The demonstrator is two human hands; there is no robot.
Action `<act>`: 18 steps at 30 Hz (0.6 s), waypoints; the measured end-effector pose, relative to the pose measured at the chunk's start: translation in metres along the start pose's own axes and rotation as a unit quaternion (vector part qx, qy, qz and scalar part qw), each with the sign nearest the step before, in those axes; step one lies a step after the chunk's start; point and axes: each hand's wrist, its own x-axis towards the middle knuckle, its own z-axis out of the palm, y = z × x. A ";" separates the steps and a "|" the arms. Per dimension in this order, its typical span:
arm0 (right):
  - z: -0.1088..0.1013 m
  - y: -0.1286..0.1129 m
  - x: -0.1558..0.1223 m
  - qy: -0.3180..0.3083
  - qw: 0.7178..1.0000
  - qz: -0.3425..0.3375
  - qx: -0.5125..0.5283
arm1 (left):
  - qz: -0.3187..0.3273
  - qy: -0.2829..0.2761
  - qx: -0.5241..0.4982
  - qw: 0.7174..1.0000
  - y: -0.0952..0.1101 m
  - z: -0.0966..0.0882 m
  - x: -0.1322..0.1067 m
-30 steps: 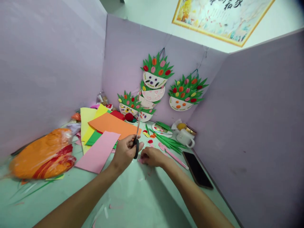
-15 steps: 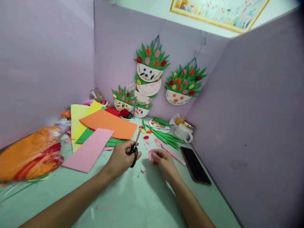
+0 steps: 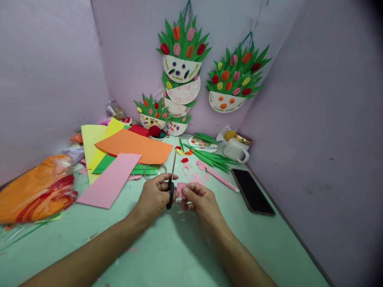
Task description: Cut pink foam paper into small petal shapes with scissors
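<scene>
My left hand (image 3: 156, 194) is closed round the black handles of a pair of scissors (image 3: 170, 193), whose blades point away from me. Between thumb and fingers, my right hand (image 3: 200, 198) pinches a small piece of pink paper (image 3: 180, 190). The paper is right beside the scissor handles. Beyond the hands lie pink cut-outs (image 3: 186, 170), a red oval cut-out (image 3: 184, 160) and a pink pen-like tool (image 3: 223, 180). A pink paper strip (image 3: 112, 181) rests to the left of my left hand.
Coloured sheets, an orange one (image 3: 134, 145) on top, are piled at the left behind an orange plastic bag (image 3: 36, 191). A phone (image 3: 252, 191) lies at the right, near a white mug (image 3: 236, 150) and green paper leaves (image 3: 209, 156). Paper flower baskets (image 3: 182, 68) hang on the wall.
My right hand has brought the pink paper left, close to the scissors. The camera view has tilted down and the wall picture has left the frame.
</scene>
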 end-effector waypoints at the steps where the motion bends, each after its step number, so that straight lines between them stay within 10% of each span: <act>1: -0.001 -0.001 0.000 -0.005 1.000 0.005 -0.004 | 0.002 -0.001 0.002 1.000 0.000 -0.001 0.001; 11: -0.007 -0.001 0.002 -0.093 0.991 0.052 -0.082 | -0.011 -0.081 0.028 0.996 0.001 -0.012 0.009; 18: -0.005 0.002 0.006 0.007 0.999 0.026 -0.026 | 0.003 -0.096 0.045 0.994 0.002 -0.011 0.007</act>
